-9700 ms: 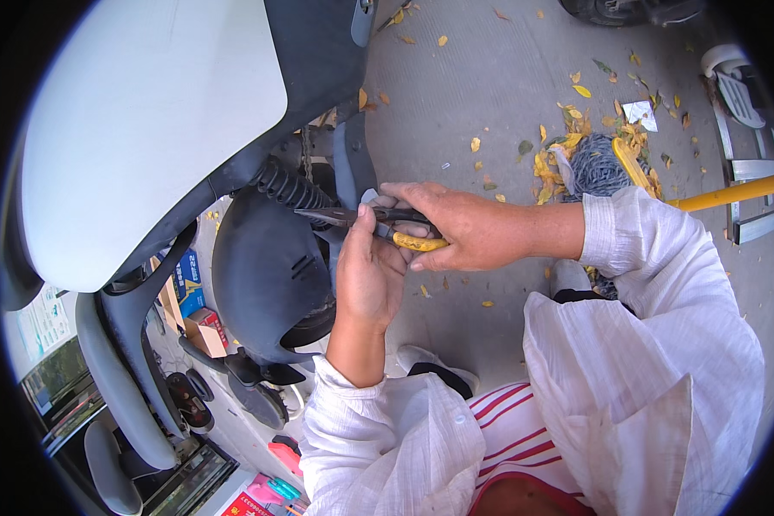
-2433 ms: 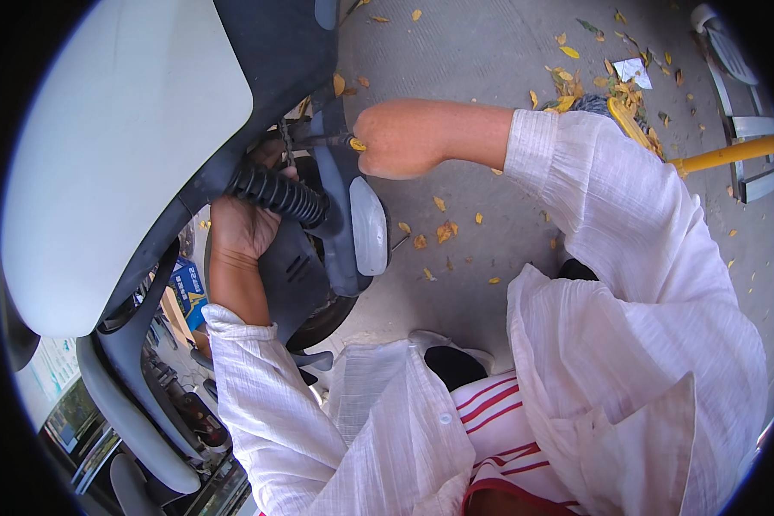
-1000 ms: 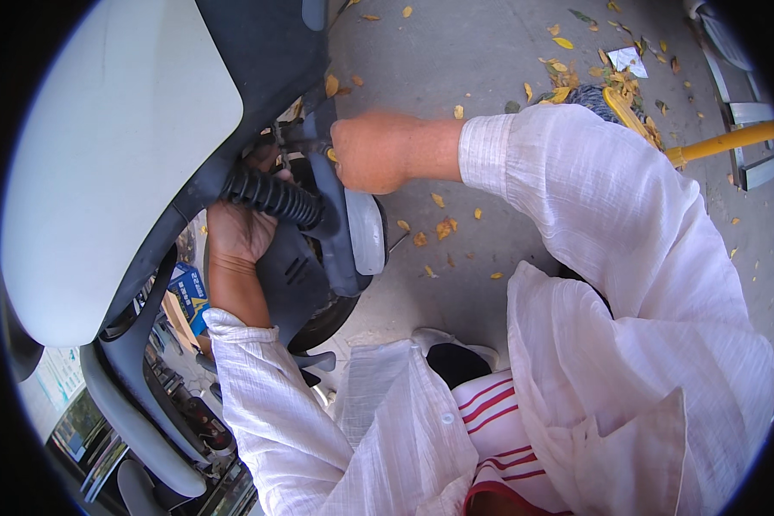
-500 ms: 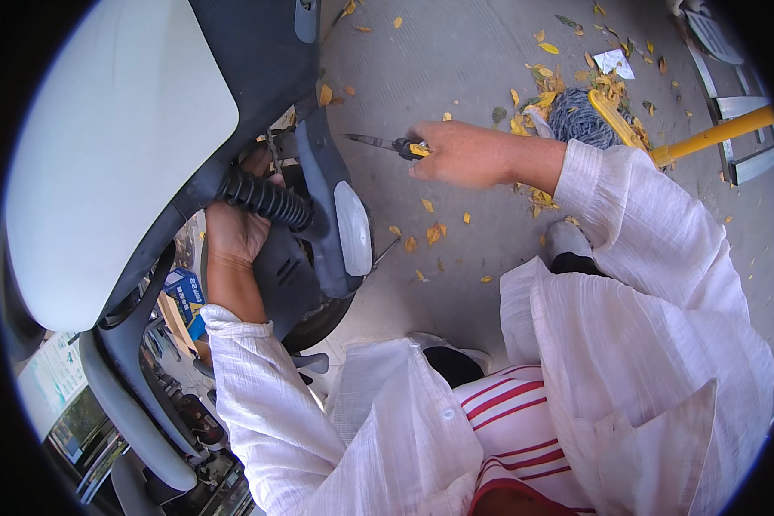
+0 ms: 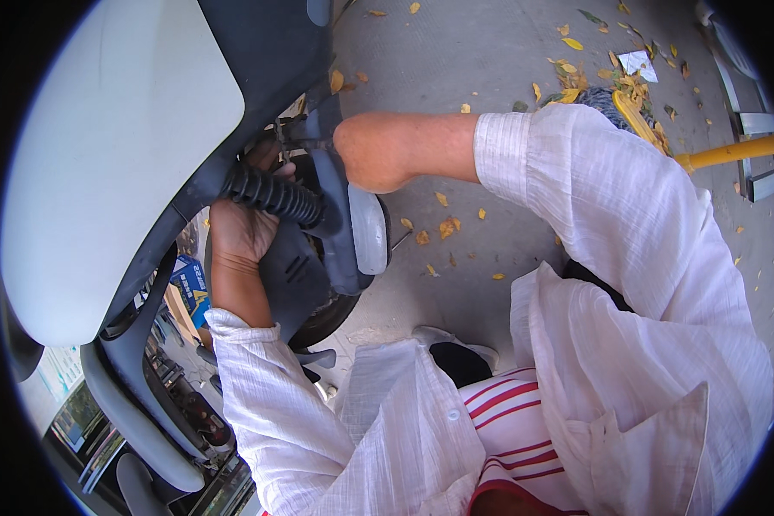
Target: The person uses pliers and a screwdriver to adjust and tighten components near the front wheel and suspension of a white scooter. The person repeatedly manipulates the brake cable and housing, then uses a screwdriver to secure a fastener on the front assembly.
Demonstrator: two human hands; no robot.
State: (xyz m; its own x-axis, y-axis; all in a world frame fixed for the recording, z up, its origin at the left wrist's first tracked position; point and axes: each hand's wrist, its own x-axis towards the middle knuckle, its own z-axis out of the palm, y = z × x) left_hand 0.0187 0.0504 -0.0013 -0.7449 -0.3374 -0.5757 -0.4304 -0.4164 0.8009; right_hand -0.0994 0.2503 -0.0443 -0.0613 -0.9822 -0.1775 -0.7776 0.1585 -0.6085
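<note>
My left hand [image 5: 239, 230] reaches up behind the black ribbed rubber bellows [image 5: 271, 195] of a scooter with white and dark grey panels [image 5: 120, 163]. Its curled fingertips show past the bellows, beside a thin dark cable or chain-like part [image 5: 280, 142]; what they grip is hidden. My right hand [image 5: 371, 153], its back toward me, is closed round a tool. Only the tool's slim dark front part [image 5: 308, 144] shows, pointing left into the gap near the left fingertips. The right wrist is just above the light grey oblong lamp or reflector [image 5: 369, 230].
Below the bellows are a dark wheel [image 5: 322, 320] and a thin rod [image 5: 402, 240]. A blue box [image 5: 191, 288] stands behind the scooter at left. Yellow leaves [image 5: 449, 227], a yellow-handled mop [image 5: 731, 155] and a metal frame [image 5: 761, 125] are on the right.
My right hand has moved left with the tool, from over the floor to the scooter's gap. The left hand stays behind the bellows. The view has shifted slightly.
</note>
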